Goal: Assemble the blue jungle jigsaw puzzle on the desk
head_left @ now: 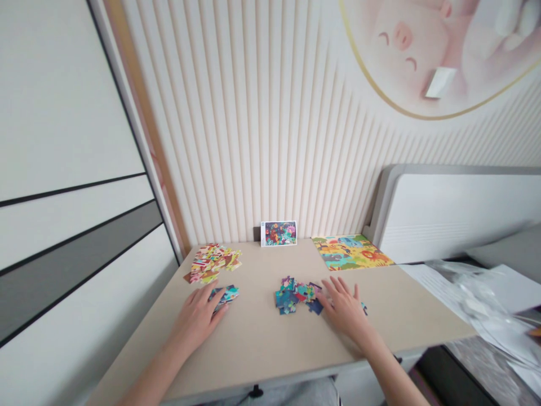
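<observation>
My left hand (200, 310) rests on the left part of the desk, its fingers apart against a small pile of blue-green jigsaw pieces (230, 294). Part of that pile is hidden under the fingers. At the centre right, my right hand (343, 304) lies with spread fingers beside a loose cluster of dark blue, teal and pink jigsaw pieces (288, 300). Its fingertips reach the cluster's right edge. More blue pieces (364, 308) peek out on the far side of this hand, mostly covered by it.
Another heap of red and yellow jigsaw pieces (211, 260) lies at the back left. A picture card (279, 233) stands against the ribbed wall. An assembled animal puzzle (353, 252) lies at the back right. Plastic bags and papers (477, 299) are to the right of the desk (253, 344).
</observation>
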